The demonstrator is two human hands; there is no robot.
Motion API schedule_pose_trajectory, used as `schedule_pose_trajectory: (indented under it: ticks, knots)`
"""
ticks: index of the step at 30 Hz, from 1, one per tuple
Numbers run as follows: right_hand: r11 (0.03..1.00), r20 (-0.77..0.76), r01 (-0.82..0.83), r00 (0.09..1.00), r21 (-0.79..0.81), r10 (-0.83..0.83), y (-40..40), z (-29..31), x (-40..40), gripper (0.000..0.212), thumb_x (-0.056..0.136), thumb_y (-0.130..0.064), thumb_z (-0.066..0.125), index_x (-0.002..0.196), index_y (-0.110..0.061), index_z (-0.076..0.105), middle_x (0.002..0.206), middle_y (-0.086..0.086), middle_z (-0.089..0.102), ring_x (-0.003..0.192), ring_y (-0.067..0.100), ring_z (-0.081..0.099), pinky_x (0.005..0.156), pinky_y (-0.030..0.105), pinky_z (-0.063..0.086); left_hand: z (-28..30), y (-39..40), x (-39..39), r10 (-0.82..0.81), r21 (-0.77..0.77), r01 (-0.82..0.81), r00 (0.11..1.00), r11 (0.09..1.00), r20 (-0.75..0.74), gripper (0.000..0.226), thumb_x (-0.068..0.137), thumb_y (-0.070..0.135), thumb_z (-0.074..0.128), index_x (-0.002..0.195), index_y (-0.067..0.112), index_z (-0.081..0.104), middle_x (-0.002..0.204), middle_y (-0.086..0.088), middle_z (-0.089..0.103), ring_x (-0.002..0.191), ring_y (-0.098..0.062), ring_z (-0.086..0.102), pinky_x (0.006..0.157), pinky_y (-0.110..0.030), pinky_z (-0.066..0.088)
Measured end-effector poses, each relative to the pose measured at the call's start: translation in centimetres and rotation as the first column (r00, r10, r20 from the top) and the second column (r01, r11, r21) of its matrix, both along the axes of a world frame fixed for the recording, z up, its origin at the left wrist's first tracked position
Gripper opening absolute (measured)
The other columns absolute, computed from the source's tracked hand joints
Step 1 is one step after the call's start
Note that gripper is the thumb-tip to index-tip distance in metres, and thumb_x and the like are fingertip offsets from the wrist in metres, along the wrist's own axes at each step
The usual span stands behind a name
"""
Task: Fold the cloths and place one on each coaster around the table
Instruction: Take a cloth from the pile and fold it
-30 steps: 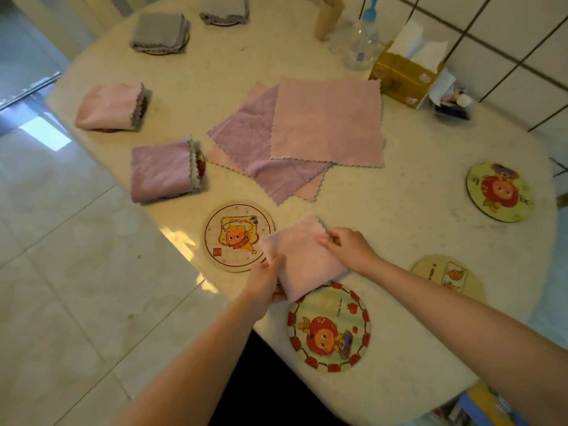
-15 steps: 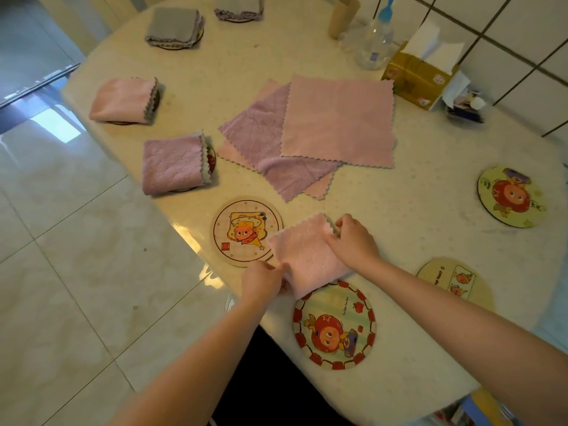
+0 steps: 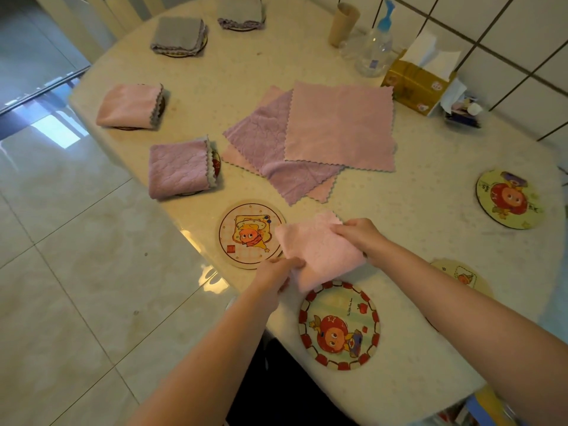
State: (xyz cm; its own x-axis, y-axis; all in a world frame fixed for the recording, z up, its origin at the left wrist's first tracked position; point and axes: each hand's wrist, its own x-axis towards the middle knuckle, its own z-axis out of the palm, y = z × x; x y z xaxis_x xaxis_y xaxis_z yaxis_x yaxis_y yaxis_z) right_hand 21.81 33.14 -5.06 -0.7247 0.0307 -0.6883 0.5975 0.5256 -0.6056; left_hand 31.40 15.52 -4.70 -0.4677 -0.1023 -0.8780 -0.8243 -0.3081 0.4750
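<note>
A folded pink cloth [image 3: 316, 250] lies near the table's front edge, between a pink-checked coaster [image 3: 242, 238] and a red-rimmed coaster [image 3: 338, 327]. My left hand [image 3: 276, 272] pinches its near-left corner and my right hand [image 3: 359, 235] grips its far-right edge. A loose pile of unfolded pink and purple cloths [image 3: 322, 133] is spread at the table's middle. Folded cloths rest on coasters to the left: purple [image 3: 178, 167], pink [image 3: 129, 106], and two grey ones [image 3: 178, 35] [image 3: 241, 13]. Bare coasters sit at the right [image 3: 508, 198] and behind my right arm [image 3: 461, 275].
A yellow tissue box [image 3: 415, 84], a clear pump bottle [image 3: 375, 47] and a cardboard tube [image 3: 342, 24] stand at the back by the tiled wall. A small holder of items [image 3: 461, 112] is beside the box. The table's left edge [image 3: 172, 216] drops to a tiled floor.
Both hands have kept hold of the folded pink cloth and shifted it slightly toward the pink-checked coaster, its left corner now overlapping that coaster's rim. The camera has tilted a little.
</note>
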Motion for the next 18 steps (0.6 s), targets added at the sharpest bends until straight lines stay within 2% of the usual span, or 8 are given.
schedule_pose_trajectory:
  ticks: [2, 4, 7, 11, 15, 18]
  knots:
    - [0.998, -0.022, 0.021, 1.000, -0.053, -0.022, -0.4, 0.6, 0.0, 0.030, 0.085, -0.040, 0.062, 0.099, -0.014, 0.061, 0.088, 0.007, 0.062, 0.075, 0.021, 0.056, 0.064, 0.027, 0.042, 0.8, -1.1, -0.3, 0.032, 0.120, -0.024, 0.998, 0.993, -0.062, 0.027, 0.077, 0.007, 0.074, 0.099, 0.002, 0.059, 0.094, -0.012, 0.063, 0.080, -0.022, 0.060, 0.063, -0.029, 0.051]
    - [0.993, -0.039, 0.051, 0.998, -0.107, -0.056, -1.2, 1.1, 0.1, 0.035, 0.082, -0.042, 0.061, 0.098, -0.011, 0.063, 0.085, 0.008, 0.061, 0.073, 0.023, 0.054, 0.064, 0.033, 0.040, 1.3, -2.5, -0.7, 0.062, 0.226, -0.034, 0.991, 0.973, -0.121, 0.030, 0.080, 0.003, 0.070, 0.107, 0.001, 0.056, 0.108, -0.015, 0.064, 0.098, -0.029, 0.064, 0.077, -0.037, 0.057]
    - [0.982, -0.074, 0.085, 0.992, -0.168, -0.099, -3.4, 2.1, 0.0, 0.015, 0.091, -0.029, 0.056, 0.093, -0.016, 0.064, 0.069, 0.001, 0.056, 0.057, 0.016, 0.049, 0.054, 0.026, 0.038, 1.4, -5.5, -1.2, 0.064, 0.200, -0.027, 0.982, 0.979, -0.179, 0.034, 0.080, 0.001, 0.070, 0.110, 0.004, 0.054, 0.111, -0.016, 0.064, 0.100, -0.032, 0.064, 0.090, -0.047, 0.054]
    - [0.973, -0.106, 0.096, 0.987, -0.211, -0.121, -7.8, 2.4, 0.1, 0.014, 0.093, -0.021, 0.053, 0.102, -0.015, 0.062, 0.078, 0.001, 0.059, 0.063, 0.015, 0.051, 0.054, 0.026, 0.041, 1.2, -10.2, -1.8, 0.031, 0.088, -0.012, 0.977, 0.996, -0.210, 0.030, 0.081, -0.002, 0.068, 0.109, 0.001, 0.059, 0.095, -0.014, 0.066, 0.086, -0.028, 0.064, 0.088, -0.049, 0.051]
    - [0.983, -0.164, 0.102, 0.978, -0.152, -0.127, -11.6, 1.4, 0.7, 0.019, 0.093, -0.016, 0.055, 0.108, -0.008, 0.061, 0.086, 0.003, 0.061, 0.063, 0.011, 0.051, 0.054, 0.023, 0.039, 0.4, -14.1, -2.1, -0.048, -0.038, 0.042, 0.984, 0.998, -0.172, 0.019, 0.077, 0.004, 0.075, 0.092, 0.004, 0.063, 0.088, -0.015, 0.064, 0.077, -0.027, 0.063, 0.069, -0.038, 0.055]
    - [0.992, -0.182, 0.110, 0.976, -0.061, -0.120, -13.1, 0.1, 1.5, 0.021, 0.091, -0.015, 0.058, 0.110, -0.006, 0.062, 0.093, 0.004, 0.062, 0.080, 0.018, 0.058, 0.065, 0.025, 0.044, -0.4, -15.4, -2.2, -0.136, -0.099, 0.125, 0.983, 0.987, -0.120, 0.018, 0.080, 0.005, 0.073, 0.093, 0.002, 0.062, 0.088, -0.015, 0.063, 0.075, -0.025, 0.063, 0.060, -0.030, 0.055]
